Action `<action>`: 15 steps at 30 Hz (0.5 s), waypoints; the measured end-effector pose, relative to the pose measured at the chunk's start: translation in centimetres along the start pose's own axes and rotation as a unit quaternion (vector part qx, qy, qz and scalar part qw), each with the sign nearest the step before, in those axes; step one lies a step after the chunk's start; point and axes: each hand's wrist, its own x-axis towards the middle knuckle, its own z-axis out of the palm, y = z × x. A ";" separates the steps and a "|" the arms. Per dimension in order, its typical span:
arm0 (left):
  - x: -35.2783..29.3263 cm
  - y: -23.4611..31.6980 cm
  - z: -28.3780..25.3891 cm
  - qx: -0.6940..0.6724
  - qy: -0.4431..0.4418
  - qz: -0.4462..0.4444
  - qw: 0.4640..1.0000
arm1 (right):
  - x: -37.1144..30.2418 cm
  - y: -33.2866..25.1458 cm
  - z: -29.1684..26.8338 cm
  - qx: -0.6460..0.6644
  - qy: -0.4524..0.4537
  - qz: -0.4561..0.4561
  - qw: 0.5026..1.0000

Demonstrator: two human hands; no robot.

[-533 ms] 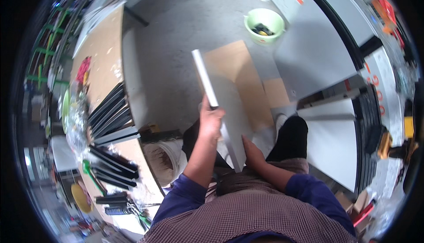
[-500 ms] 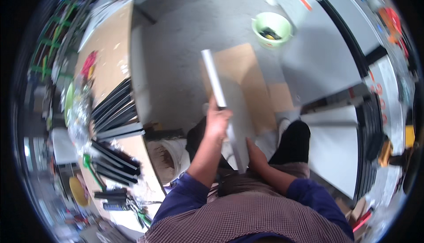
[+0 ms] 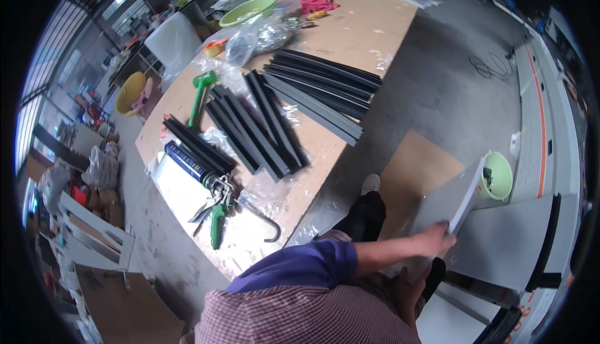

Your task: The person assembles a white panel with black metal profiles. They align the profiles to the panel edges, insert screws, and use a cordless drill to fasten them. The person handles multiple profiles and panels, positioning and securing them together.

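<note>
A flat grey-white panel (image 3: 437, 206) with a pale edge stands tilted on my right, held over the floor. My left hand (image 3: 432, 240) reaches across my body and grips the panel by its edge. Lower down, close to my legs, my right hand (image 3: 411, 286) grips the same panel near its bottom end; part of that hand is hidden. Beneath the panel lies a sheet of brown cardboard (image 3: 406, 166) on the floor.
The wooden table (image 3: 319, 184) at left bears black strips (image 3: 325, 84), a green mallet (image 3: 203, 91), a caulking gun (image 3: 203, 172) and plastic bags (image 3: 262, 37). A green bucket (image 3: 500, 175) stands at right beside large grey panels (image 3: 509, 237). A cable (image 3: 490, 65) lies on the far floor.
My view has swung left, bringing the whole table in. The panel and both hands now appear further right, with the panel's top leaning right instead of left. Both hands keep their hold.
</note>
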 end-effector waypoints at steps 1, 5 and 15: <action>-2.0 1.1 -0.7 0.046 -0.007 0.032 0.998 | -0.2 -0.4 -0.5 0.010 -0.002 0.040 0.999; -10.3 4.8 -5.6 0.102 -0.045 0.144 0.983 | -0.9 -1.8 -2.3 -0.039 0.018 0.025 0.999; -20.4 7.1 -22.8 0.146 0.117 0.129 0.974 | -0.3 -0.8 -5.0 0.017 -0.009 -0.059 0.998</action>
